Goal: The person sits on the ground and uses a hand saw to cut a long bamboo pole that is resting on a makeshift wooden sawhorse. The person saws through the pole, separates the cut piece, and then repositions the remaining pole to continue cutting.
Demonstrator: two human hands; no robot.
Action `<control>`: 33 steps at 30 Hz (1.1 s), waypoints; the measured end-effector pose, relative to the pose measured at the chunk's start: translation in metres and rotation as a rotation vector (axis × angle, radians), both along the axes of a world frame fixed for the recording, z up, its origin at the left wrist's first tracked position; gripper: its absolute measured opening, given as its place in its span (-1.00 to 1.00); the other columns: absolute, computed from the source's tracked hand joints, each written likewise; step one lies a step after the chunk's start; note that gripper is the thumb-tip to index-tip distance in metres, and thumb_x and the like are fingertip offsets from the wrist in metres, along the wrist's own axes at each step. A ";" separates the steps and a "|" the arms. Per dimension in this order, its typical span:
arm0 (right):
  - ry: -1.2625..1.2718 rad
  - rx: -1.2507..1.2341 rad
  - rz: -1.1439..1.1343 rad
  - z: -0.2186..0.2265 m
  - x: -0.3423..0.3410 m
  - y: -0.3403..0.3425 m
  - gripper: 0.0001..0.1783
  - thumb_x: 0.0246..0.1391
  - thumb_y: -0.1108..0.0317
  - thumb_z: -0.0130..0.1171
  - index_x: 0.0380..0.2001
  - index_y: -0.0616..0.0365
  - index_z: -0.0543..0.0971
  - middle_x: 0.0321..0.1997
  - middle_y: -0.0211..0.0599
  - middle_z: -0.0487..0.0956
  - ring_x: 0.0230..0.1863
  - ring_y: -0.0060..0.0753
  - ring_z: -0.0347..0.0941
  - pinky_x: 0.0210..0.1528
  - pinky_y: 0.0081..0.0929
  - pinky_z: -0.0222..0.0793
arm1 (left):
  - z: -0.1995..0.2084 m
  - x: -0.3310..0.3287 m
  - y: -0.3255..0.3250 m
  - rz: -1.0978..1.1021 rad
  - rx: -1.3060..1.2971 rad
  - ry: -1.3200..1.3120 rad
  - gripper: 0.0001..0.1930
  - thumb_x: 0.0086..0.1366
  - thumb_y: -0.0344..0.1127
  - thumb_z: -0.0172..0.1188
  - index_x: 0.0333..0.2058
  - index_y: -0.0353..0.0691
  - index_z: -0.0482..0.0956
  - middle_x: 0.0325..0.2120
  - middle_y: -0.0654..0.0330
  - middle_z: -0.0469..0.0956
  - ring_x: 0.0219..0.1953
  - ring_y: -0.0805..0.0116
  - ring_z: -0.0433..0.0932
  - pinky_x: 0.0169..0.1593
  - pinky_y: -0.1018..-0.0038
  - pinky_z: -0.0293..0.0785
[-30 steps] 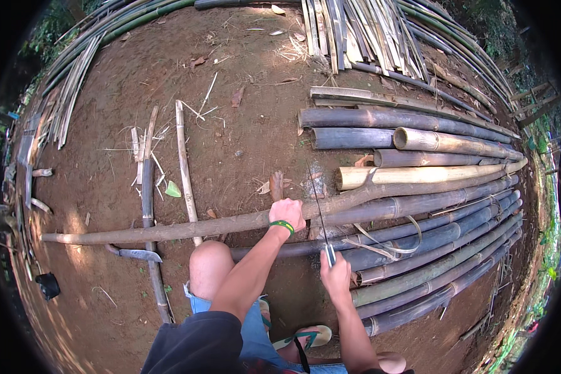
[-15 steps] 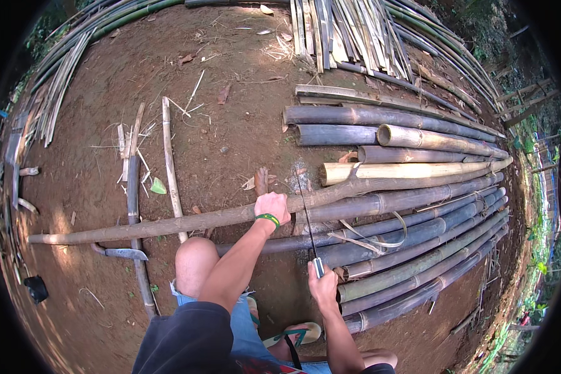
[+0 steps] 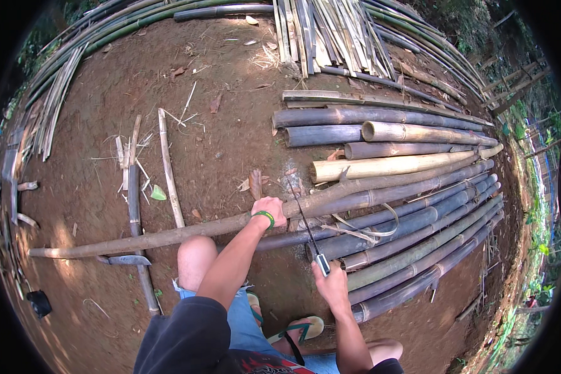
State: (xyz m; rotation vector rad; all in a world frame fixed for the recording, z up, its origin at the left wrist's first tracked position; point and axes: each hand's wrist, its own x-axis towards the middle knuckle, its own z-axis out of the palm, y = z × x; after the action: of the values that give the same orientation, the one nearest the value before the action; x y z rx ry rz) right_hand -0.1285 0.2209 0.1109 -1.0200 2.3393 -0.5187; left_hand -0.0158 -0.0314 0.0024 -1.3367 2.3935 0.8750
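A long, thin brown wooden pole (image 3: 187,234) slants across in front of me, its right part lying over a row of bamboo. My left hand (image 3: 269,212), with a green band at its wrist, is wrapped over the pole and grips it from above. Just right of that hand, a hand saw (image 3: 321,264) crosses the pole with its narrow dark blade. My right hand (image 3: 332,283) is closed round the saw's pale handle, on the near side of the pole. Whether the blade has cut into the wood is too small to tell.
Thick bamboo poles (image 3: 417,234) lie side by side at the right. A machete (image 3: 128,259) rests by a dark bamboo piece (image 3: 134,199) on the left. Split bamboo strips (image 3: 330,37) are piled at the back. My bent knee (image 3: 196,258) is close below the pole.
The view has turned slightly. My right hand and the saw handle have shifted a little rightward, and the blade slants more. My left hand keeps its grip on the pole.
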 end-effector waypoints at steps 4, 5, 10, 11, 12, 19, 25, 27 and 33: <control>0.038 -0.060 0.005 -0.005 0.005 0.003 -0.48 0.22 0.01 0.28 -0.42 0.40 0.63 -0.48 0.34 0.60 -0.33 0.42 0.60 -0.24 0.15 0.48 | 0.004 -0.002 -0.006 0.000 0.068 -0.014 -0.52 -0.11 -0.13 0.39 -0.16 -0.19 0.75 -0.17 -0.07 0.72 -0.02 -0.01 0.68 0.09 0.19 0.62; 0.041 -0.057 0.009 -0.002 0.003 0.004 -0.48 0.22 0.02 0.29 -0.42 0.40 0.62 -0.49 0.33 0.59 -0.34 0.41 0.60 -0.26 0.15 0.48 | 0.008 -0.003 -0.006 -0.007 0.094 -0.010 -0.53 -0.13 -0.14 0.39 -0.18 -0.20 0.75 -0.18 -0.07 0.72 -0.03 -0.02 0.69 0.08 0.19 0.62; -0.034 -0.015 0.008 0.008 -0.003 -0.008 -0.51 0.22 0.06 0.31 -0.45 0.39 0.60 -0.53 0.30 0.59 -0.39 0.36 0.61 -0.35 0.06 0.48 | 0.010 0.007 -0.020 -0.015 0.175 0.025 -0.56 -0.21 -0.18 0.42 -0.27 -0.25 0.75 -0.22 -0.07 0.73 -0.08 -0.01 0.70 0.03 0.20 0.62; -0.036 -0.030 0.022 -0.009 -0.003 -0.001 -0.53 0.22 0.07 0.32 -0.44 0.37 0.59 -0.54 0.25 0.59 -0.41 0.34 0.61 -0.37 0.03 0.47 | 0.011 0.011 -0.024 -0.014 0.223 0.004 -0.56 -0.23 -0.18 0.42 -0.29 -0.26 0.74 -0.23 -0.07 0.73 -0.08 0.01 0.70 0.01 0.21 0.62; -0.047 -0.063 0.015 -0.028 -0.004 0.004 -0.54 0.22 0.07 0.32 -0.42 0.36 0.58 -0.54 0.24 0.59 -0.41 0.34 0.61 -0.37 0.03 0.47 | 0.013 0.011 -0.030 -0.015 0.262 -0.005 -0.56 -0.24 -0.19 0.43 -0.31 -0.27 0.74 -0.24 -0.06 0.73 -0.09 0.02 0.71 -0.01 0.21 0.62; -0.064 -0.106 -0.066 -0.078 0.005 0.014 -0.57 0.21 0.10 0.34 -0.43 0.33 0.57 -0.57 0.10 0.58 -0.49 0.10 0.59 -0.37 -0.10 0.43 | 0.011 0.005 -0.039 -0.033 0.255 0.022 -0.61 -0.30 -0.22 0.43 -0.39 -0.26 0.74 -0.35 -0.01 0.74 -0.22 0.05 0.72 -0.13 0.22 0.62; -0.095 0.009 -0.049 0.003 0.000 0.012 -0.44 0.20 -0.05 0.29 -0.36 0.39 0.63 -0.40 0.36 0.62 -0.21 0.46 0.59 -0.13 0.13 0.48 | 0.011 0.009 -0.029 -0.049 0.386 0.055 -0.62 -0.28 -0.18 0.49 -0.46 -0.31 0.74 -0.35 -0.02 0.74 -0.25 0.10 0.71 -0.14 0.24 0.60; -0.088 0.032 -0.054 0.021 -0.001 0.028 -0.45 0.18 -0.06 0.30 -0.39 0.37 0.64 -0.40 0.35 0.62 -0.22 0.45 0.59 -0.15 0.14 0.48 | 0.006 0.010 -0.013 -0.063 0.501 0.096 -0.61 -0.30 -0.19 0.52 -0.48 -0.36 0.73 -0.35 -0.03 0.73 -0.28 0.13 0.70 -0.15 0.27 0.58; -0.123 0.064 -0.063 0.015 0.006 0.014 -0.44 0.20 -0.06 0.28 -0.36 0.37 0.66 -0.40 0.34 0.62 -0.24 0.43 0.60 -0.16 0.15 0.48 | -0.013 0.016 -0.028 -0.109 0.594 0.057 -0.40 -0.27 -0.11 0.54 -0.28 -0.48 0.68 -0.20 -0.05 0.70 -0.12 0.11 0.67 -0.05 0.27 0.56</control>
State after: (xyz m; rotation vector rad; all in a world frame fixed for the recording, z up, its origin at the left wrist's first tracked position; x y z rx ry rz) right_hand -0.1225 0.2348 0.1261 -0.8628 2.2695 -0.5122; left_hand 0.0002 -0.0596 -0.0108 -0.9473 1.9765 1.4527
